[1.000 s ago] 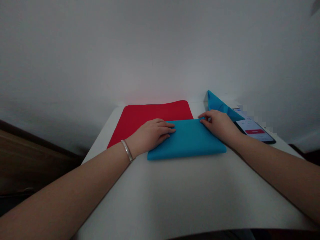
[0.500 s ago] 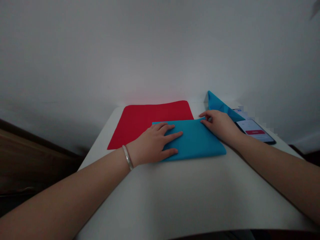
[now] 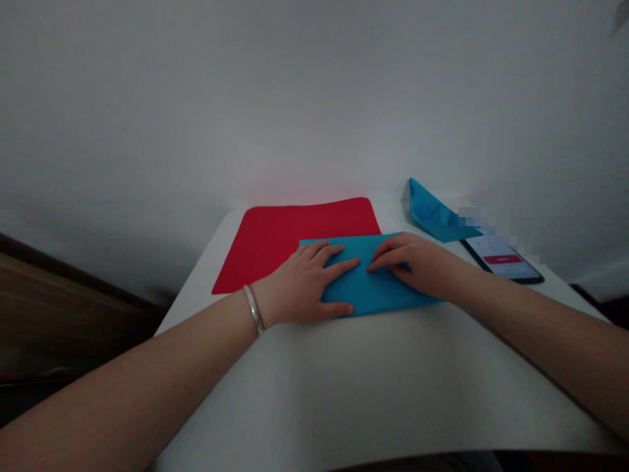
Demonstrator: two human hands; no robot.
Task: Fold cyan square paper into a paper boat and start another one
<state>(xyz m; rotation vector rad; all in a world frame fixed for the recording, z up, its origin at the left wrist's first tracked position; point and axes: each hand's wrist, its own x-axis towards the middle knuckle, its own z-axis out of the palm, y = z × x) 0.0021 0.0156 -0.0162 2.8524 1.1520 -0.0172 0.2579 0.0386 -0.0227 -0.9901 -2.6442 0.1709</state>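
Wood (image 3: 73, 314) fills the nine o'clock margin, dark and beyond the edge of the pale surface (image 3: 344, 387). Inward of it, the left wrist wears a bangle (image 3: 253, 310). Past the wrist, toward eleven o'clock, a red sheet (image 3: 289, 231) lies on the surface, its near right part covered. The left hand (image 3: 307, 282) is palm down, fingers splayed and gripping nothing, laid across the left end of a blue sheet (image 3: 363, 288). That sheet lies straight ahead of the person, overlapping the red one, its long axis running roughly from nine to three o'clock. The right hand (image 3: 417, 262) comes in from four o'clock over the sheet's right half; its fingers are bent, the tips pointing to nine o'clock, just beside the left index fingertip. Whether they pinch paper or merely rest on it, I cannot tell. Both hands are thus at the sheet, the left covering its left end, the right reaching nearly to its middle. Beyond the right hand, at one o'clock, sits a folded blue piece (image 3: 435, 219), and toward two o'clock a phone (image 3: 506, 261) shows a lit screen.
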